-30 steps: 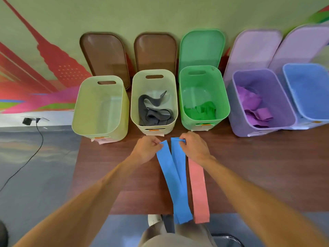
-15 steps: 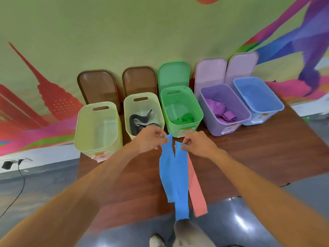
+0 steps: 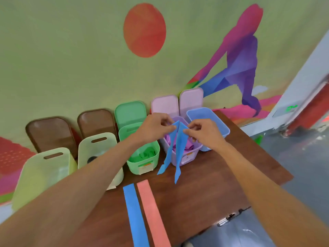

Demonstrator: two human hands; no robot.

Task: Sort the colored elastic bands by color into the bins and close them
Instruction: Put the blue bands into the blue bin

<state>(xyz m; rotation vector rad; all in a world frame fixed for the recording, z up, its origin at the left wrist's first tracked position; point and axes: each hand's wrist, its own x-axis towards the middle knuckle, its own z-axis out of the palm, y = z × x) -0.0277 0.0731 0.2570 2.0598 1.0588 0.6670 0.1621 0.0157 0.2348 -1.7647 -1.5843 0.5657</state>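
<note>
A blue elastic band (image 3: 179, 145) hangs in the air over the purple bin (image 3: 185, 157), its two ends dangling toward the table. My left hand (image 3: 154, 127) pinches its top on the left and my right hand (image 3: 203, 132) pinches it on the right. The blue bin (image 3: 220, 125) stands just right of my right hand. A second blue band (image 3: 135, 214) and a pink band (image 3: 153, 213) lie flat side by side on the brown table (image 3: 213, 184). Left of the purple bin stand a green bin (image 3: 144, 157) holding green bands and two pale yellow-green bins (image 3: 41, 173), (image 3: 99, 148).
Lids lean upright against the wall behind the bins: two brown (image 3: 51, 134), one green (image 3: 130, 113), two lilac (image 3: 191, 100). A painted mural wall runs behind. The table's right edge drops to grey floor (image 3: 293, 166); a small metal object (image 3: 229, 217) sits at the near right edge.
Both hands lifted one blue band off the table and carried it up and right, over the purple bin. The other blue band and the pink band stayed on the table. The view swung up.
</note>
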